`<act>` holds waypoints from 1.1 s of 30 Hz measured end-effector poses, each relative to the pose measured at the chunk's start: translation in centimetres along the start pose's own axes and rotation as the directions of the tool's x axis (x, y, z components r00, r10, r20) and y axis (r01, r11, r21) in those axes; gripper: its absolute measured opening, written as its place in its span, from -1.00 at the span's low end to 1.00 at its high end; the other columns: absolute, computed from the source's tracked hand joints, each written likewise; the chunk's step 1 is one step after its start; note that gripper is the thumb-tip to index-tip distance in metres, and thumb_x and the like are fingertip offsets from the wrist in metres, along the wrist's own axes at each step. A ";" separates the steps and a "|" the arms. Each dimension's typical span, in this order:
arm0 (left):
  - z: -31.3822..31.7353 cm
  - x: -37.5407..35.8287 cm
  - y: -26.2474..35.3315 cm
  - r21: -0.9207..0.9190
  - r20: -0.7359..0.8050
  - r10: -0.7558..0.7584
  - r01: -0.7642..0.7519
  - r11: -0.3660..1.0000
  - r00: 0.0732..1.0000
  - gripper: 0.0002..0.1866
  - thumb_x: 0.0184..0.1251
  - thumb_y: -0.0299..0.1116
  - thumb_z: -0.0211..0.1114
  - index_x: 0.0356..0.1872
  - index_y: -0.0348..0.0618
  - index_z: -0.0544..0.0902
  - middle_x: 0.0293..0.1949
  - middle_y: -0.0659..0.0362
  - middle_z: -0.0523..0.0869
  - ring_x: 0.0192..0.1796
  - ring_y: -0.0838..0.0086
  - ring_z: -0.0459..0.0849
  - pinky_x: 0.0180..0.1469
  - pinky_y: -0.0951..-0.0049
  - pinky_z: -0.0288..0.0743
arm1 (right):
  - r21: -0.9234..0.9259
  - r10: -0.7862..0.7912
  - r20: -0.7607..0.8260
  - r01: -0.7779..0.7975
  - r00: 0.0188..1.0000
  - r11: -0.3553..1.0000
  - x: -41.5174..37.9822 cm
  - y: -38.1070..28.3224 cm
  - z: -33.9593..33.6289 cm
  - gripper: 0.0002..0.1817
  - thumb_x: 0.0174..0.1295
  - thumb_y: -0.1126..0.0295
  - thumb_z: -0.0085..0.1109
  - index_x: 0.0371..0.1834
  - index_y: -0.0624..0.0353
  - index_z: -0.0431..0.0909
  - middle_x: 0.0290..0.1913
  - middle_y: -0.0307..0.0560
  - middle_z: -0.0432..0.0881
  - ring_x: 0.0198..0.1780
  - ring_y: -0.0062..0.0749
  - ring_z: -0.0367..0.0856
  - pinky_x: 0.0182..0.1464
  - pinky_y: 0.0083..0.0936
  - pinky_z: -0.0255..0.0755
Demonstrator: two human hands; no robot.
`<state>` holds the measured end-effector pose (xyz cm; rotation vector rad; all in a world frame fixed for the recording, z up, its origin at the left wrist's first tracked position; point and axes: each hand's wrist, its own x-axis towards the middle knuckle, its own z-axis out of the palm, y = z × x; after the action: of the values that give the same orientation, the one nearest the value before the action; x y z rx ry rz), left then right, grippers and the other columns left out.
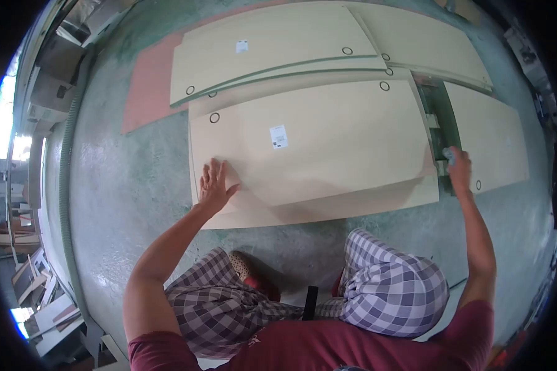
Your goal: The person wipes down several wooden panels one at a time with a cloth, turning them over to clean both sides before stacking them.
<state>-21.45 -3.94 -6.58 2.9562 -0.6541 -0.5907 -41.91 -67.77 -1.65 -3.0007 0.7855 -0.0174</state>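
Head view: left hand [215, 183] flat, fingers spread, palm down on near left corner of the top board [315, 145]; grip open, nothing pinched; right hand [459, 166] at the board's right edge, grip curled about a small pale object [450, 154], too blurred to name; white label [278, 136] up-board between both grips; more boards [272, 49] beyond on the concrete floor [124, 185].
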 end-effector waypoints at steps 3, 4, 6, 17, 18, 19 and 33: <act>-1.7 -0.3 1.2 0.009 0.031 0.001 -0.001 1.000 1.000 -0.15 0.19 0.12 0.11 0.37 -0.10 -0.06 0.37 -0.21 -0.15 0.37 -0.23 -0.14 0.29 -0.15 -0.08 | 0.090 0.011 -0.224 0.010 0.975 0.996 1.4 -4.6 -5.4 -0.56 -0.04 0.53 0.16 0.00 0.07 0.44 -0.07 0.08 0.47 0.00 0.00 0.43 0.02 -0.22 0.35; -2.2 -0.4 1.2 0.038 0.060 -0.006 0.004 0.999 0.998 -0.14 0.20 0.12 0.11 0.37 -0.12 -0.07 0.36 -0.22 -0.16 0.37 -0.22 -0.14 0.29 -0.15 -0.08 | 0.208 -0.017 -0.323 0.088 0.946 0.974 2.1 -7.4 -6.1 -0.57 -0.04 0.52 0.17 -0.01 0.06 0.44 -0.09 0.07 0.47 -0.01 -0.02 0.43 0.01 -0.20 0.34; -1.8 -0.3 0.7 0.075 0.051 0.000 -0.004 0.997 0.999 -0.14 0.20 0.10 0.12 0.35 -0.15 -0.06 0.34 -0.26 -0.12 0.34 -0.27 -0.08 0.27 -0.16 -0.04 | 0.215 -0.287 -0.358 0.377 0.888 0.901 3.8 -12.0 -3.9 -0.59 -0.02 0.47 0.20 -0.02 0.05 0.45 -0.08 0.08 0.45 0.01 -0.04 0.41 0.00 -0.21 0.35; -2.8 1.3 -0.9 -0.150 0.162 0.011 0.014 0.989 0.987 -0.11 0.04 0.11 0.25 0.35 0.00 0.05 0.38 -0.05 -0.05 0.35 -0.17 -0.03 0.23 -0.12 0.08 | 0.152 -0.631 -0.212 0.663 0.746 0.733 2.3 -23.0 1.4 -0.56 -0.08 0.41 0.25 -0.04 -0.04 0.45 0.16 0.02 0.28 0.24 0.11 0.14 0.17 0.01 0.11; -3.3 1.1 -1.2 -0.109 0.176 0.008 0.012 0.994 0.984 -0.12 0.05 0.11 0.24 0.35 -0.01 0.05 0.37 -0.02 0.01 0.31 -0.16 0.08 0.21 -0.12 0.11 | 0.124 -0.618 -0.237 0.655 0.749 0.746 2.9 -22.5 1.5 -0.57 -0.09 0.46 0.22 -0.05 -0.04 0.46 0.16 0.00 0.28 0.24 0.11 0.14 0.18 0.00 0.10; -4.9 0.9 -1.4 -0.102 0.216 0.012 0.011 0.995 0.976 -0.14 0.08 0.11 0.22 0.34 -0.03 0.07 0.34 -0.04 0.08 0.29 -0.14 0.14 0.21 -0.10 0.13 | 0.126 -0.567 -0.204 0.596 0.798 0.793 4.0 -22.3 1.5 -0.57 -0.09 0.48 0.20 -0.06 -0.04 0.45 0.15 -0.01 0.28 0.25 0.10 0.14 0.19 0.02 0.08; -19.2 -18.3 7.7 -0.875 0.485 0.270 0.460 0.153 0.832 -0.31 0.26 0.06 0.06 0.32 -0.10 0.17 0.29 -0.02 0.27 0.23 0.15 0.35 0.27 0.15 0.20 | 0.072 -0.308 -0.055 0.312 0.950 0.947 13.8 -19.5 1.9 -0.78 0.20 0.21 0.00 -0.25 0.03 0.58 -0.23 -0.11 0.57 -0.16 -0.07 0.51 -0.20 -0.19 0.42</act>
<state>-32.61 -3.84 18.71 1.4500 0.0726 -1.2789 -20.29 -57.44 -2.72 -3.0207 0.2981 -0.1199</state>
